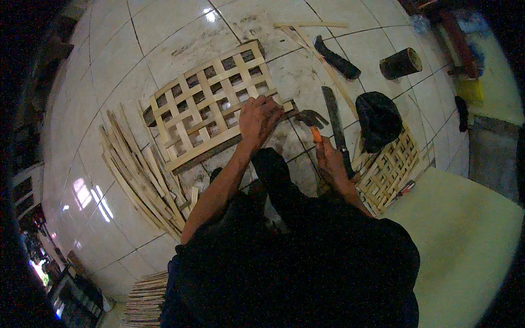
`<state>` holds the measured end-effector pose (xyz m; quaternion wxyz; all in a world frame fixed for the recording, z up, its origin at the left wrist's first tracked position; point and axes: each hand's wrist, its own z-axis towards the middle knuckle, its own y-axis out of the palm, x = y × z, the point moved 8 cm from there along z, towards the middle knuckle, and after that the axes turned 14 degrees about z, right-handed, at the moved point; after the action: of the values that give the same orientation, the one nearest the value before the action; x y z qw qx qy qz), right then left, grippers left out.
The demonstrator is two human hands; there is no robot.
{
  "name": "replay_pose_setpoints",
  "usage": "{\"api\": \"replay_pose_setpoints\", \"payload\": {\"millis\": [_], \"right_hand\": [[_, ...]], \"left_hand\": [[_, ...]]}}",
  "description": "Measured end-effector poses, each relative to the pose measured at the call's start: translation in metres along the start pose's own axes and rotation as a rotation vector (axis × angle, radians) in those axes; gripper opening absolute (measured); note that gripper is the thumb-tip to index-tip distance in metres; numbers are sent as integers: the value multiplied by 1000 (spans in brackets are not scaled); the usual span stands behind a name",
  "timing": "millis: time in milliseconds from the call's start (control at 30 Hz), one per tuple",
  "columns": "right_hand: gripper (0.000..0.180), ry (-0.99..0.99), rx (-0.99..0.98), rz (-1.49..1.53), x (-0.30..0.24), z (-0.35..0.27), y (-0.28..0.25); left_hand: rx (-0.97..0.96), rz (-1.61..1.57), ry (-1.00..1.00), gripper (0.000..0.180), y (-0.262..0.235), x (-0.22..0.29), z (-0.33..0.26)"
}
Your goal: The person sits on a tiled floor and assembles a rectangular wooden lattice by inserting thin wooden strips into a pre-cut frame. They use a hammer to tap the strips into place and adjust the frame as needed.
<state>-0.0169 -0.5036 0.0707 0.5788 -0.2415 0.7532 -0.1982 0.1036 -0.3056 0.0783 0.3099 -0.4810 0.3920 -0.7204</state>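
Observation:
A woven lattice panel of pale flat strips, bamboo by its look, rests on a dark frame in front of me. Over its near right corner is my left hand, fingers bent and pressed together; whatever they pinch is too small or hidden to name. Just right of that corner, a claw hammer with a dark head and orange grip is held in my right hand, its head apart from the panel.
Loose strips lie left of the panel. To the right are a machete, a dark sheath, a short log, a black bag and a second woven panel. A pale greenish surface fills the lower right.

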Motion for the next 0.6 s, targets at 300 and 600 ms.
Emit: {"api": "replay_pose_setpoints", "payload": {"millis": [300, 600], "right_hand": [[16, -50, 2, 65, -39, 27, 17], [27, 6, 25, 97, -35, 30, 22]], "left_hand": [[-31, 62, 23, 17, 4, 2, 2], [-35, 21, 5, 17, -1, 0, 3]]}}
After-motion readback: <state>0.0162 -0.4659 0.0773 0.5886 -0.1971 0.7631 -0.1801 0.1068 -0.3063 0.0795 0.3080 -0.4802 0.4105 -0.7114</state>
